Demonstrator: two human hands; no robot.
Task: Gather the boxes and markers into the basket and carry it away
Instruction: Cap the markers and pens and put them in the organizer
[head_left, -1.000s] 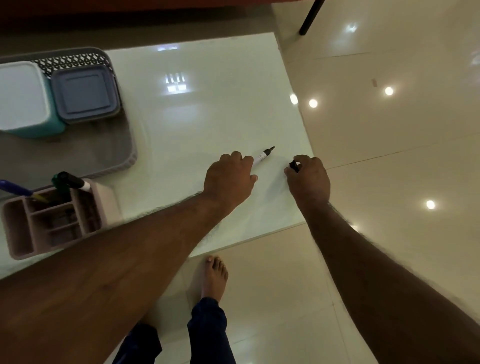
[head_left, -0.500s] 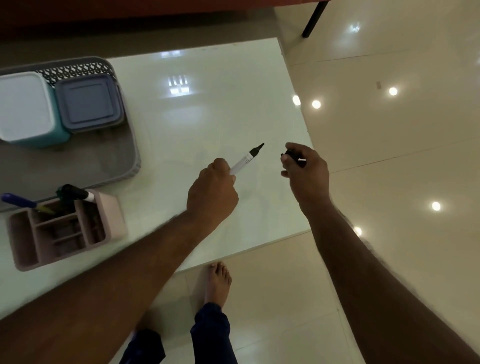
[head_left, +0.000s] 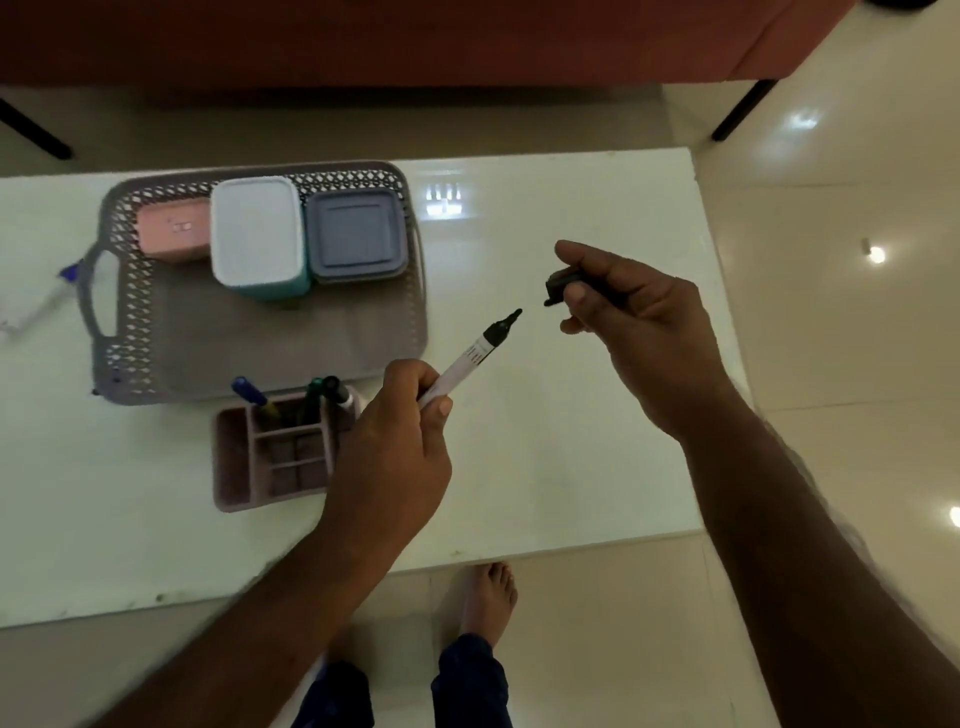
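Capping step of the gathering task. The left hand (head_left: 389, 457) has its fingers curled shut around the white barrel of an uncapped marker (head_left: 470, 358), whose black tapered nib projects up and to the right beyond the fingertips. The right hand (head_left: 644, 332) pinches the small black cap (head_left: 558, 285) between thumb and forefinger, the remaining fingers loosely curled; cap mouth and nib stand near one another but apart, above the glossy white table (head_left: 571, 467). Judged next move: align the cap's open end with the nib and press it home, which calls for both axes to be brought into line. Just left of the left-hand knuckles sits a matte pink compartmented organiser (head_left: 270, 457) holding further markers upright. Beyond it, the grey lattice-walled plastic basket (head_left: 260, 348) already contains three smooth lidded boxes: pink (head_left: 171, 236), white-topped teal (head_left: 257, 239) and grey square (head_left: 356, 236). One blurred marker (head_left: 41, 296) lies outside the basket's far handle
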